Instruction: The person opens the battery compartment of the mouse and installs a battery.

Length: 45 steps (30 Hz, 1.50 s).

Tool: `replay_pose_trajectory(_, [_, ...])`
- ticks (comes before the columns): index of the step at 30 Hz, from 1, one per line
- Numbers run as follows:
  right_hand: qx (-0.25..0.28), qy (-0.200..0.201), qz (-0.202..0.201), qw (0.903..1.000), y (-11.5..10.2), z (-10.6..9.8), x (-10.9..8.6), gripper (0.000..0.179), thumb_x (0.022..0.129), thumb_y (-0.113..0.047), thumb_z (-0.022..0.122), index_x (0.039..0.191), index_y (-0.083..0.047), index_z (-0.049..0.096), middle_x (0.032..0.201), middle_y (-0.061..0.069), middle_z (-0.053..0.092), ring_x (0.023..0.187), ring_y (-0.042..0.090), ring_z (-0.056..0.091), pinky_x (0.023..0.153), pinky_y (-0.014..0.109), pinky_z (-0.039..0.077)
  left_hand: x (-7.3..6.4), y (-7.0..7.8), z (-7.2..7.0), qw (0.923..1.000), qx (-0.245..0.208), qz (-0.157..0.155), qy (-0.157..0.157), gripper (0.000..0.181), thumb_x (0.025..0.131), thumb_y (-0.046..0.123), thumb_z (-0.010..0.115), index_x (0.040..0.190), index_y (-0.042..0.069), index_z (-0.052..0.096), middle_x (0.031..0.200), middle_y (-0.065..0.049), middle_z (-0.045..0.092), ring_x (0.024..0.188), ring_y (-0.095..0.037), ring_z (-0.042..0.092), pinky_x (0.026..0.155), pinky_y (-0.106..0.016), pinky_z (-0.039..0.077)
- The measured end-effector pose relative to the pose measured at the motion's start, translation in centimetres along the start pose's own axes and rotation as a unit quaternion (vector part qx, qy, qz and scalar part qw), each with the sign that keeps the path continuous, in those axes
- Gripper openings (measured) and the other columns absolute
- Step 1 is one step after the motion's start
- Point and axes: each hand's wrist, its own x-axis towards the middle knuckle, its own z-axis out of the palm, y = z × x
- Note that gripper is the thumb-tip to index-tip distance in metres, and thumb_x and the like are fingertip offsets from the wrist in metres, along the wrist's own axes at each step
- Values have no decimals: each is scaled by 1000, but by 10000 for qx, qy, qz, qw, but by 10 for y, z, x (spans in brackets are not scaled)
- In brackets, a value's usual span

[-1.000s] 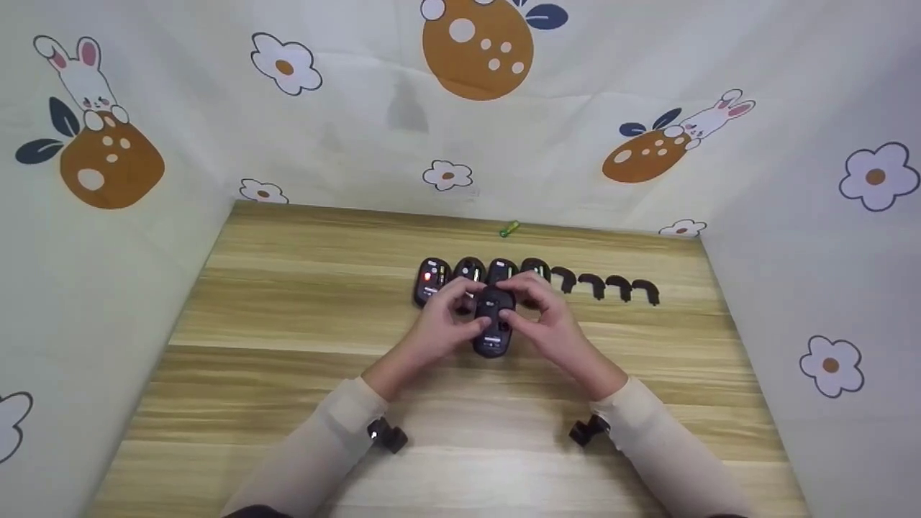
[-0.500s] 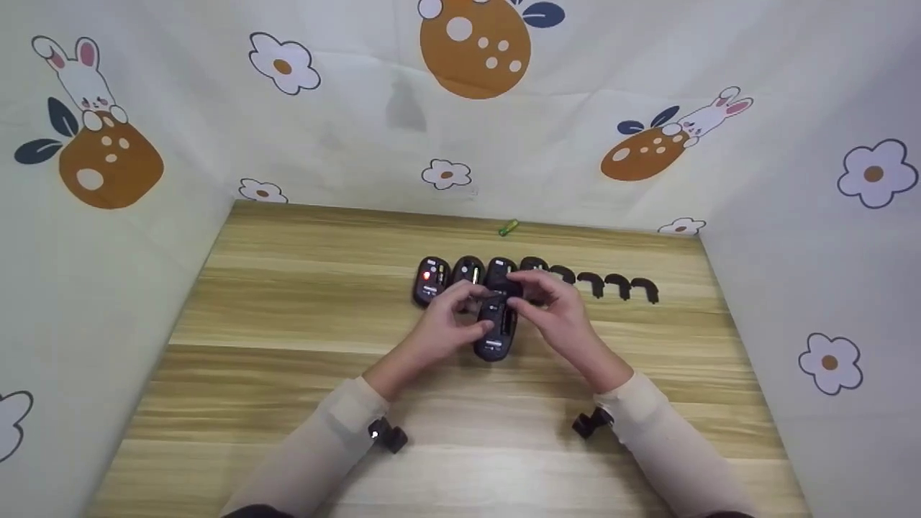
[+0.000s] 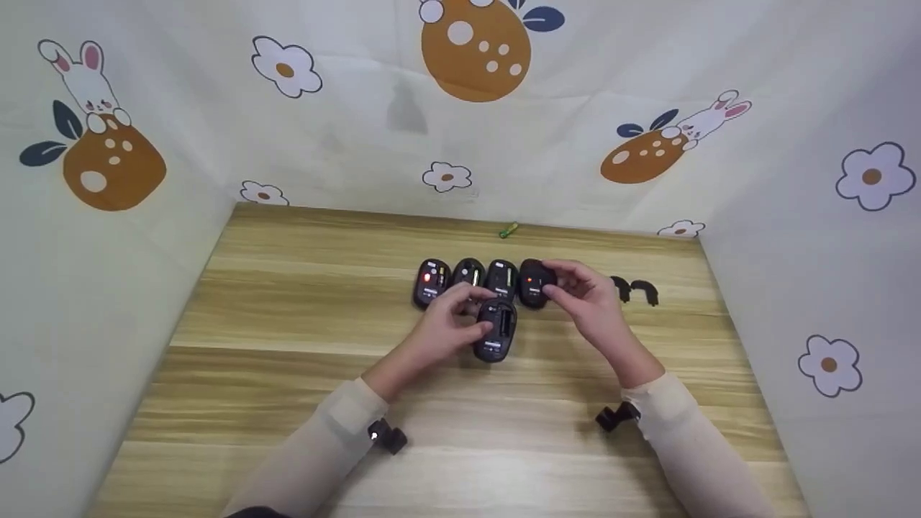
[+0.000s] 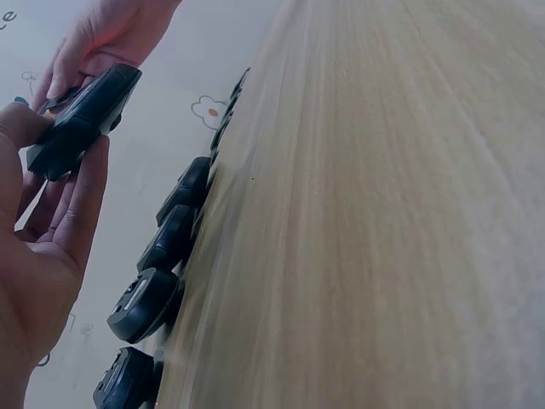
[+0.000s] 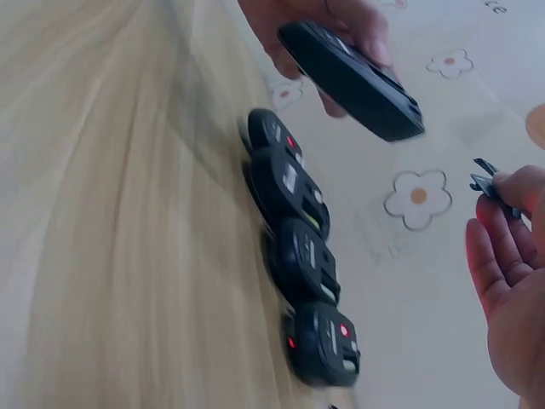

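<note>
My left hand (image 3: 447, 320) holds a black computer mouse (image 3: 494, 344) by its sides, underside facing up. It is raised off the table, and its long battery slot lies uncovered and dark. To the right, my right hand (image 3: 591, 296) pinches a small black battery cover (image 5: 492, 185) between thumb and fingertips, apart from the mouse. Behind the hands, several black mice (image 3: 432, 286) lie in a row with undersides up. Batteries show in some of their slots, and red lights glow on a few.
Black curved battery covers (image 3: 645, 291) lie right of the row; my right hand hides part of that line. A small green object (image 3: 509, 230) lies near the back edge of the wooden table (image 3: 288, 388). Patterned cloth (image 3: 345, 129) rises behind and at both sides.
The battery cover has come off the held mouse, baring its slot. My right hand has moved right with the cover. My left hand keeps the mouse in nearly the same place.
</note>
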Motion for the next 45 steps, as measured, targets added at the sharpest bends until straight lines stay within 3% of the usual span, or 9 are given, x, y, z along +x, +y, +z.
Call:
replay_pose_trajectory(6, [-125,-154,136,9997,1,-22,0,37,96,14,76,132,10,73,107,23,76,92,17,71,80,24,62,0,0,0,9999,110,-45,36,43,90,5,87,132,10,75,123,-5,68,105,-24,69,102,-67,55])
replay_pose_trajectory(11, [-202,-76,379,9990,4,-39,-1,38,95,14,76,132,9,73,102,17,76,91,16,72,83,25,64,0,0,0,9999,94,-78,62,43,90,4,87,132,9,75,124,-6,68,105,-25,69,102,-65,57])
replay_pose_trajectory(16, [-413,-43,575,9975,8,-58,-2,38,96,12,77,133,10,72,102,20,77,92,15,74,86,24,64,0,-1,0,9999,107,-91,82,44,89,3,87,131,9,75,124,-6,69,105,-26,68,102,-63,57])
replay_pose_trajectory(24, [-821,28,697,9942,14,-95,-3,37,98,9,78,134,9,72,103,23,76,90,12,73,82,22,63,-2,-1,0,9999,123,-106,61,43,90,4,86,131,9,74,124,-4,69,106,-23,68,102,-59,58])
replay_pose_trajectory(30, [-1201,88,848,9891,18,-120,-3,38,98,6,79,136,5,73,102,27,75,84,11,70,72,19,59,-1,0,-1,9997,175,-129,61,43,90,5,86,131,9,74,125,-6,69,107,-26,68,104,-58,57])
replay_pose_trajectory(33, [-1271,47,917,9876,20,-130,-2,39,99,6,77,138,5,72,106,30,75,86,10,71,76,20,61,-1,0,-1,9999,148,-73,39,43,91,3,86,132,7,74,126,-7,69,108,-27,69,104,-55,58])
replay_pose_trajectory(45, [-2333,-118,1253,9642,22,-175,-2,43,102,12,67,145,10,64,124,39,69,91,4,67,73,17,57,0,1,-2,9996,108,-243,32,44,92,5,86,133,11,73,130,-4,68,110,-25,69,103,-51,60])
